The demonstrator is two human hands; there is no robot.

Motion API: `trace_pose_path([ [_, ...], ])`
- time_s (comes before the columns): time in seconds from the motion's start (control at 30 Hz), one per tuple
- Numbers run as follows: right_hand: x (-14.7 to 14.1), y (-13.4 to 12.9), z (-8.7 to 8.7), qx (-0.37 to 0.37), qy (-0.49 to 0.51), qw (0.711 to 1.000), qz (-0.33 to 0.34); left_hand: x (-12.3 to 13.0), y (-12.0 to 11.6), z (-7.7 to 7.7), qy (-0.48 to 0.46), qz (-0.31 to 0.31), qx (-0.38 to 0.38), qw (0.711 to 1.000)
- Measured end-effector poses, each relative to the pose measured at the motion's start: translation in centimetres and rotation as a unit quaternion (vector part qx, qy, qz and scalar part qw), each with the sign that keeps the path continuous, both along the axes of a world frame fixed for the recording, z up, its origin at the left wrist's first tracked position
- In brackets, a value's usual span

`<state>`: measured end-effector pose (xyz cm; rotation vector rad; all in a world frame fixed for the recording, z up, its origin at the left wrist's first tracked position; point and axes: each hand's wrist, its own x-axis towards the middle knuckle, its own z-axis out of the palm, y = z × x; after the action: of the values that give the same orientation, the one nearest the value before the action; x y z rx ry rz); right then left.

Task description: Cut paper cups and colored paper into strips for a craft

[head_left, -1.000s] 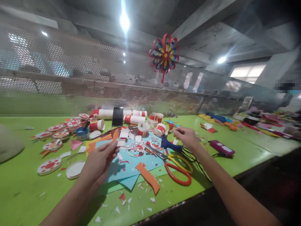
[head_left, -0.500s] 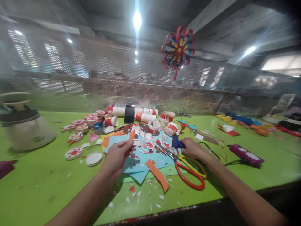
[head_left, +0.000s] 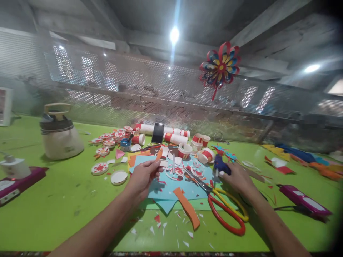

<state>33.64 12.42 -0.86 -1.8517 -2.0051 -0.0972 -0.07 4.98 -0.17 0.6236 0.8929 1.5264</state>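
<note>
My left hand [head_left: 144, 176] is closed in a pinch over the blue paper sheets [head_left: 164, 191]. Between its fingertips are an orange paper piece [head_left: 159, 155] and a short white strip [head_left: 163, 163]. My right hand [head_left: 237, 175] is wrapped round a dark blue hot glue gun [head_left: 222, 165], to the right of the sheets. Large scissors [head_left: 227, 218] with red and yellow handles lie open just below that hand. A curved orange paper strip [head_left: 187, 208] rests nearer to me. White and red paper cutouts [head_left: 175, 172] lie on the sheets between my hands.
Paper cups [head_left: 184, 151] and stacked cup rolls [head_left: 175, 138] stand behind the sheets, by a phone [head_left: 158, 133]. Red-dotted white discs [head_left: 100, 168] and a spray bottle [head_left: 61, 137] are left. Purple power strips [head_left: 304, 201] lie at both sides. A paper flower [head_left: 221, 67] hangs above.
The view has turned left, so the scene sits further right. My right hand has moved the glue gun rightward, away from the scissors. My left hand keeps its pinch on the orange paper.
</note>
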Motion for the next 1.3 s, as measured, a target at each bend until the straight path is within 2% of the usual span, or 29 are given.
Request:
trace_pose_path([
  [0.13, 0.6, -0.9, 2.6, 0.048, 0.148, 0.988, -0.013, 0.0, -0.1, 0.1, -0.013, 0.006, -0.005, 1.0],
  [0.23, -0.7, -2.7, 4.3, 0.055, 0.257, 0.964, 0.027, 0.1, -0.2, 0.2, -0.024, 0.012, -0.012, 1.0],
  [0.33, -4.2, -5.0, 5.2, -0.023, 0.323, 0.936, 0.138, 0.0, -0.2, 0.3, -0.036, 0.017, -0.013, 0.999],
  [0.43, -8.3, -6.8, 5.2, -0.116, 0.336, 0.904, 0.239, -0.1, -0.1, 0.4, -0.046, 0.02, -0.018, 0.999],
  [0.5, -10.3, -7.4, 4.9, -0.154, 0.339, 0.886, 0.276, -0.2, -0.1, 0.5, -0.051, 0.025, -0.024, 0.998],
  [0.6, -11.5, -7.5, 4.3, -0.185, 0.345, 0.872, 0.293, -0.1, -0.2, 0.6, -0.053, 0.031, -0.033, 0.998],
  [0.77, -11.1, -7.1, 3.8, -0.199, 0.347, 0.87, 0.288, 0.2, -0.3, 0.4, -0.047, 0.016, -0.036, 0.998],
  [1.03, -11.3, -7.3, 3.5, -0.171, 0.296, 0.898, 0.277, 0.4, -0.7, 0.3, -0.03, -0.013, -0.029, 0.999],
  [1.3, -11.4, -7.7, 3.5, -0.137, 0.257, 0.914, 0.282, 0.4, -0.9, 0.5, -0.035, -0.01, -0.029, 0.999],
])
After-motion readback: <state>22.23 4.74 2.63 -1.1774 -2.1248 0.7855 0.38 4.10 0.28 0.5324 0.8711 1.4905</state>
